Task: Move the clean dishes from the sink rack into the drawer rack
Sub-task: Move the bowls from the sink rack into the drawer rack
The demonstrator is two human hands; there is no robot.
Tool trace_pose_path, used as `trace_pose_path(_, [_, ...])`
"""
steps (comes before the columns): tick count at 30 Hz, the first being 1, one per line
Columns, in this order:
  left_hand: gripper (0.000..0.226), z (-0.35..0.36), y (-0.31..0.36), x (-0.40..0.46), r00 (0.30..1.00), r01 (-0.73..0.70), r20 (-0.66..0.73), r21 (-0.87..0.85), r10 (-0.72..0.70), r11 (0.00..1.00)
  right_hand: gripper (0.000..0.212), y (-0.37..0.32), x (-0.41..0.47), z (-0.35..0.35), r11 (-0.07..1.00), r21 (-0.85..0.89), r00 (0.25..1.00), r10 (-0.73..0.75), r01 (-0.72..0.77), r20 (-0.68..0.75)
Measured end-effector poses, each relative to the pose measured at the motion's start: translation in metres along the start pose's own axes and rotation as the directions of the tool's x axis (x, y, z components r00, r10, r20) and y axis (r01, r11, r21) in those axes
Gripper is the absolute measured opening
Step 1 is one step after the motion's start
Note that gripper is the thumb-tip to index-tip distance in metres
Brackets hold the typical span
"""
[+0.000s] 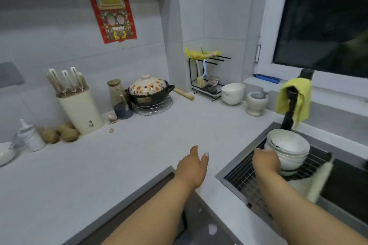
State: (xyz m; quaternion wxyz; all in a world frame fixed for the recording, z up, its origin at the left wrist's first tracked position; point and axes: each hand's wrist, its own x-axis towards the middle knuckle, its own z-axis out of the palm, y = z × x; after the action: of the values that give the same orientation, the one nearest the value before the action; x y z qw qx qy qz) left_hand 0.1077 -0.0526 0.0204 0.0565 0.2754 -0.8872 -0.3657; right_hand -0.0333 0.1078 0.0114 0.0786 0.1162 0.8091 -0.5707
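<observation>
Far left on the surface (123,151) a knife block (79,109) stands beside a flowered clay pot (149,91). Nearer, the left hand (192,167) hovers with its grip spread — holding nothing. To the right, the right hand (265,162) grips the stacked white bowls (288,150) sitting on the sink rack (245,177) — faucet just behind.

Home kitchen: sink (235,167), knife block (80,111), lidded clay pot (149,90) on grey counter (119,155).
</observation>
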Motion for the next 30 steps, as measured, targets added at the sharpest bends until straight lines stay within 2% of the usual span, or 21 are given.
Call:
trace_pose_path(6, [0.066,0.042,0.035,0.030,0.993,-0.069,0.094,0.002,0.069,0.998,0.044,0.000,0.052,-0.054,0.986,-0.053,0.948,0.139,-0.160,-0.285])
trace_pose_path(10, [0.066,0.061,0.047,0.043,0.987,-0.089,0.136,0.046,0.082,0.995,0.049,0.004,0.082,-0.075,0.978,-0.119,0.958,0.138,-0.172,-0.253])
trace_pose_path(15, [0.065,0.072,0.052,0.055,0.984,-0.091,0.162,0.100,0.075,0.991,0.055,0.001,0.115,-0.083,0.943,-0.305,0.980,0.078,-0.132,-0.182])
trace_pose_path(21, [0.062,0.080,0.060,0.065,0.983,-0.086,0.174,0.125,0.063,0.988,0.037,-0.002,0.138,-0.086,0.882,-0.454,0.991,0.088,-0.124,-0.101])
trace_pose_path(24, [0.062,0.085,0.062,0.068,0.980,-0.092,0.185,0.130,0.067,0.987,0.031,-0.002,0.144,-0.084,0.850,-0.513,0.991,0.079,-0.121,-0.104])
trace_pose_path(30, [0.062,0.095,0.069,0.074,0.976,-0.107,0.200,0.123,0.081,0.987,0.031,-0.007,0.153,-0.081,0.803,-0.576,0.987,0.095,-0.152,-0.129])
